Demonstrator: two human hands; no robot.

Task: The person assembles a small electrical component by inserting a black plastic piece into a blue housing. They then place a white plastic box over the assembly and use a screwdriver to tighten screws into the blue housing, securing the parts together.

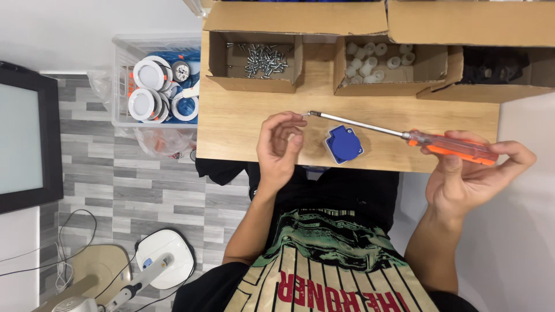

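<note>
My right hand [471, 176] grips the orange transparent handle of a long screwdriver [404, 135], whose steel shaft reaches left across the wooden table [243, 115]. The tip meets the fingertips of my left hand [278, 147], which pinch something small and pale, probably a screw, too small to tell for sure. A blue socket cover [343, 144] lies on the table between my hands, just below the shaft and touching neither hand.
At the table's back stand open cardboard boxes: one with screws [263, 58], one with white plastic sleeves [373, 60], one with dark parts [494, 66]. A clear bin of round white lamp fittings [153, 86] sits left. A dark screen [23, 138] and fan base are on the floor.
</note>
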